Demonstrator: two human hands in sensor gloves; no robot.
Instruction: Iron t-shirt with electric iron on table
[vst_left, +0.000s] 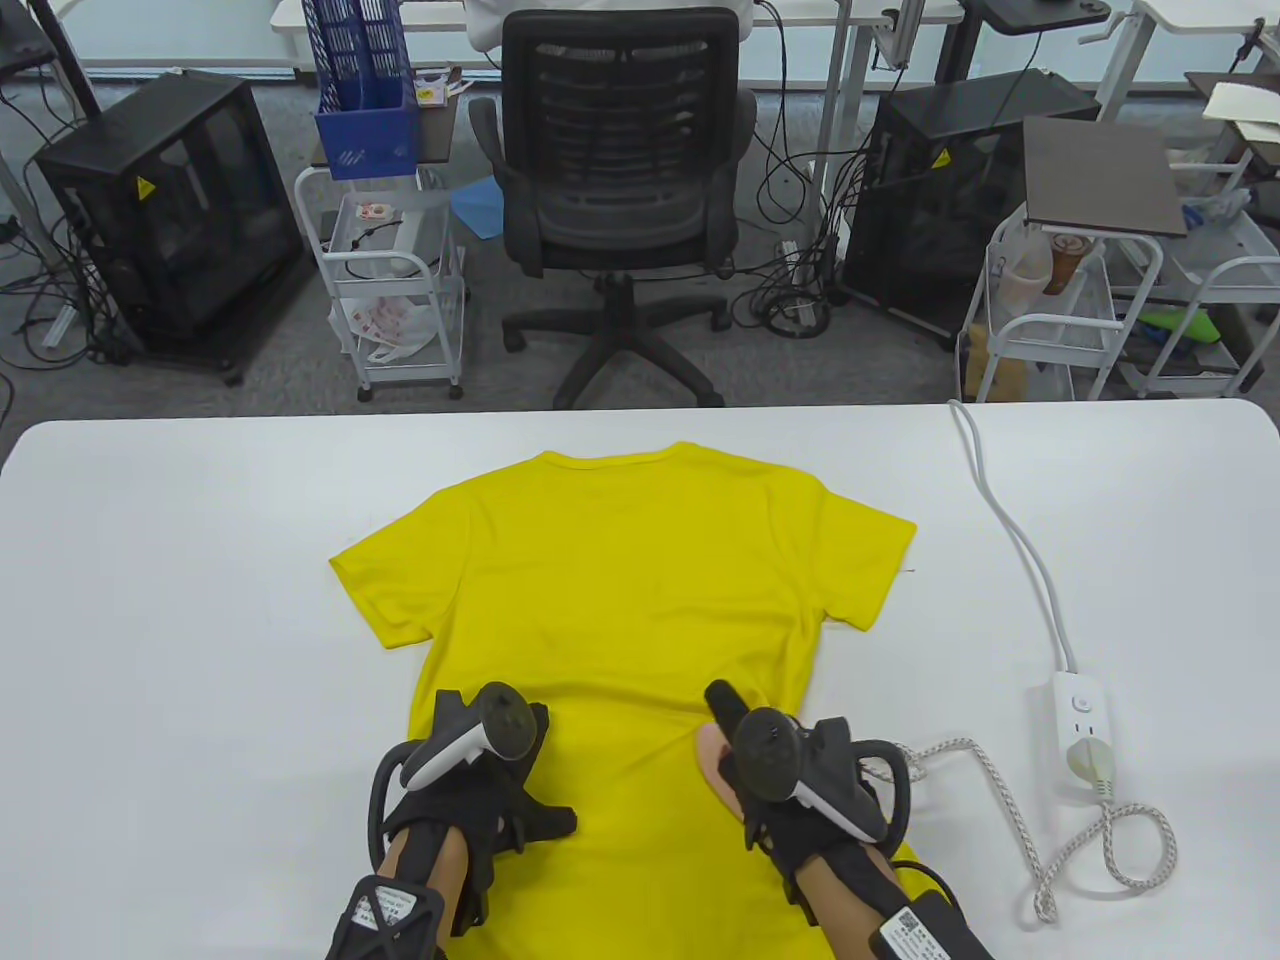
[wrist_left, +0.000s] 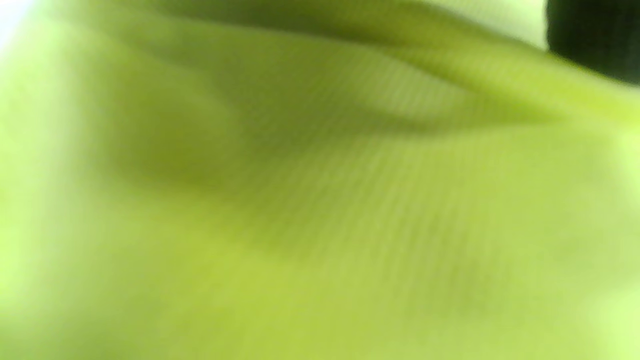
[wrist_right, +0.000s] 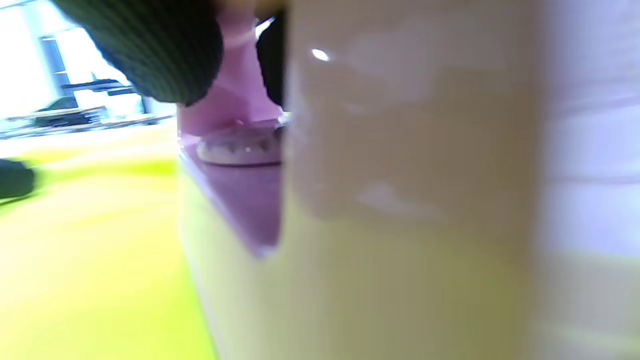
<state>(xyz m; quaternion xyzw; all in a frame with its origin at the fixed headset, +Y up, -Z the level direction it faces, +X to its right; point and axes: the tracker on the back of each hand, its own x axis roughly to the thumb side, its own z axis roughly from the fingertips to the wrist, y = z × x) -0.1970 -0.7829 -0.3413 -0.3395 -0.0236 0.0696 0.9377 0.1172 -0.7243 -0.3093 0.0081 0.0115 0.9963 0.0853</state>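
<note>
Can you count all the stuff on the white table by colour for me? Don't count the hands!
Yellow: 1, the t-shirt
Pink: 1, the iron, mostly hidden under the right hand
White: 2, the power strip and the braided cord plugged into it
Total: 4

The t-shirt (vst_left: 620, 590) is lying on the table (vst_left: 180, 600); the iron (vst_left: 712, 752) is sitting on its near-right part, the power strip (vst_left: 1078, 715) lying to the right.
</note>
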